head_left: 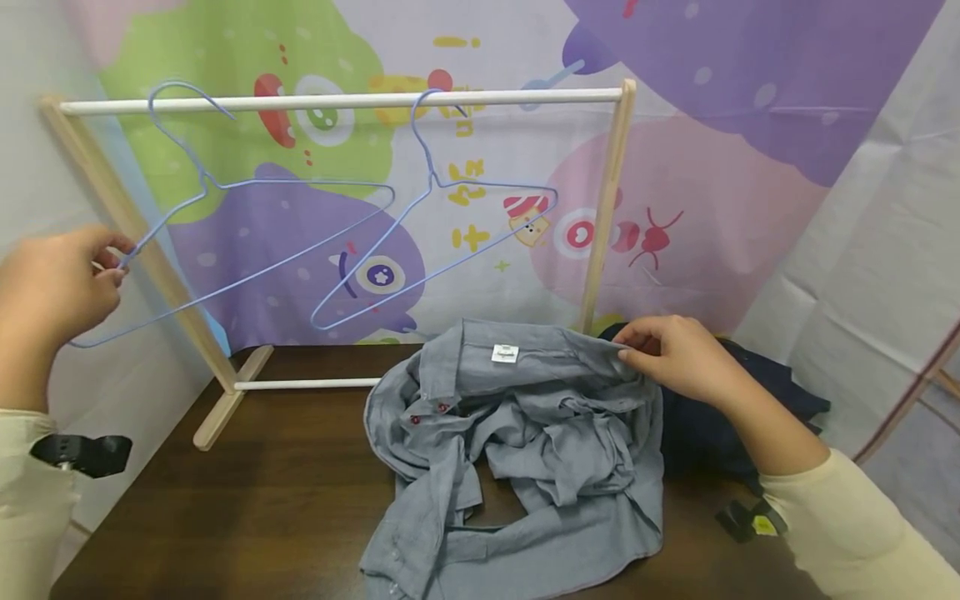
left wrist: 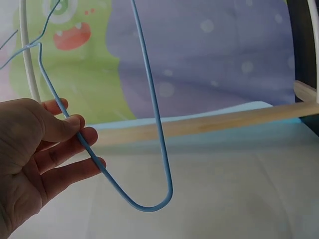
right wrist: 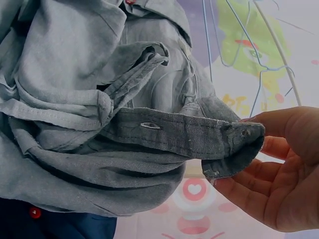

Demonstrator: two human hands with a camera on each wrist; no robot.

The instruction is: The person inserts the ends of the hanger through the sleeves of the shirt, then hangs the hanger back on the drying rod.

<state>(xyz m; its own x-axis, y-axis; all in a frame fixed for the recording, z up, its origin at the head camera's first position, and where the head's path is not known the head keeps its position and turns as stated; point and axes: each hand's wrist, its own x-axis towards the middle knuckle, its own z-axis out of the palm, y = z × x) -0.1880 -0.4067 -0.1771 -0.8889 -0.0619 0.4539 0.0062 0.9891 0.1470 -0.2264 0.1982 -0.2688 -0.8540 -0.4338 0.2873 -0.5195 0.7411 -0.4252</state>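
Note:
My left hand [head_left: 63, 283] pinches the lower left arm of a thin blue wire hanger [head_left: 281, 272], whose hook stands at the rack's top bar. In the left wrist view thumb and fingers grip the hanger's wire [left wrist: 85, 144] above its rounded corner. A grey button-up shirt [head_left: 555, 533] lies bunched on the table, its collar with a white label [head_left: 505, 353] raised toward the rack. My right hand [head_left: 682, 358] pinches the right end of that collar. In the right wrist view the fingers hold the collar band [right wrist: 174, 132] beside its buttonhole.
A wooden rack with a white top bar [head_left: 337, 101] stands at the back of the dark brown table [head_left: 247, 517]. A second blue hanger [head_left: 375, 304] hangs from the bar. Dark navy clothing [head_left: 772, 392] lies behind and right of the shirt. A cartoon-printed cloth [head_left: 480, 142] hangs behind.

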